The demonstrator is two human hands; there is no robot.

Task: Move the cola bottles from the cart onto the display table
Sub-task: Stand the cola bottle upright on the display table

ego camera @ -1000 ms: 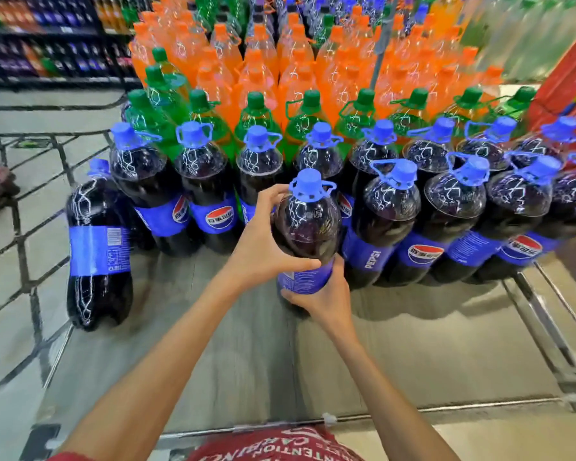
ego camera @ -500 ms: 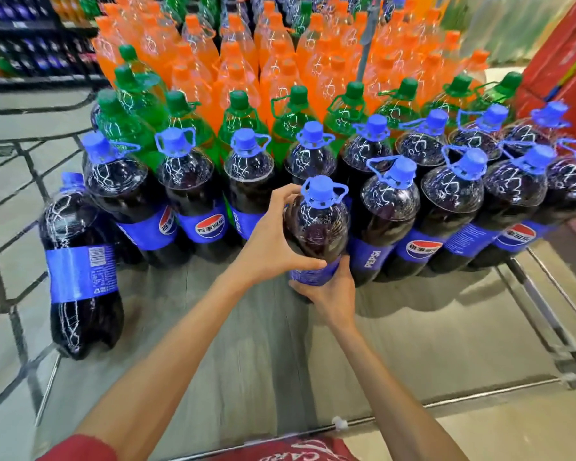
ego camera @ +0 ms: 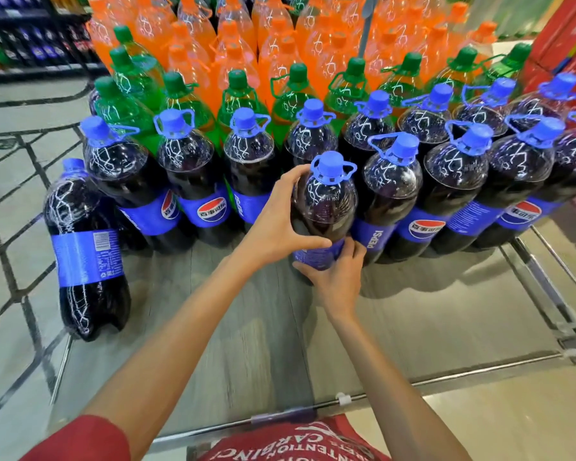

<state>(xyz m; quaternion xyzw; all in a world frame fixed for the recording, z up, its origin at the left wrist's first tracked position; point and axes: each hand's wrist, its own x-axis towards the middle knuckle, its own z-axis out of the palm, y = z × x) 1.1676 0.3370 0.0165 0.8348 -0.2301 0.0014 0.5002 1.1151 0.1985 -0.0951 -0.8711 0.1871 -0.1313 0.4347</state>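
A dark cola bottle (ego camera: 326, 201) with a blue cap and blue label stands upright on the grey display table (ego camera: 429, 327), at the front of a row of like bottles. My left hand (ego camera: 276, 224) wraps its left shoulder, thumb across the front. My right hand (ego camera: 336, 277) cups its lower body at the label. Its neighbour cola bottle (ego camera: 391, 191) stands touching it on the right. Further rows of cola bottles (ego camera: 187, 168) stand behind. The cart is not in view.
Green bottles (ego camera: 240, 94) and orange bottles (ego camera: 233, 44) fill the table behind the cola. One cola bottle (ego camera: 84, 251) stands alone at the table's left edge. A metal rail (ego camera: 546, 294) runs along the right side. Tiled floor lies left; shelves stand far left.
The view has shifted slightly; both hands stay on the same bottle, which has been pushed a little closer to the row, with my right hand lower around its label.
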